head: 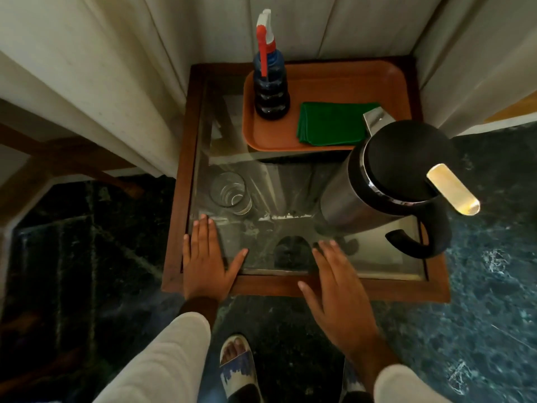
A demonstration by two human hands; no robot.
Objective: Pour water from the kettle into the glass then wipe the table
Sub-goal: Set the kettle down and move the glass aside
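Note:
A steel kettle (389,181) with a black lid and handle stands on the right side of a glass-topped wooden table (174,216). A clear drinking glass (231,193) stands upright at the table's left. A folded green cloth (334,123) lies on an orange tray (325,85) at the back. My left hand (205,257) rests flat on the near left of the glass top, fingers apart, just below the drinking glass. My right hand (337,289) hovers open over the near edge, left of the kettle's handle. Both hands hold nothing.
A blue spray bottle (270,82) with a red and white trigger stands on the tray's left. Pale curtains (116,68) hang behind and left of the table. Dark green marble floor surrounds it. My sandalled foot (236,365) is below the table's front edge.

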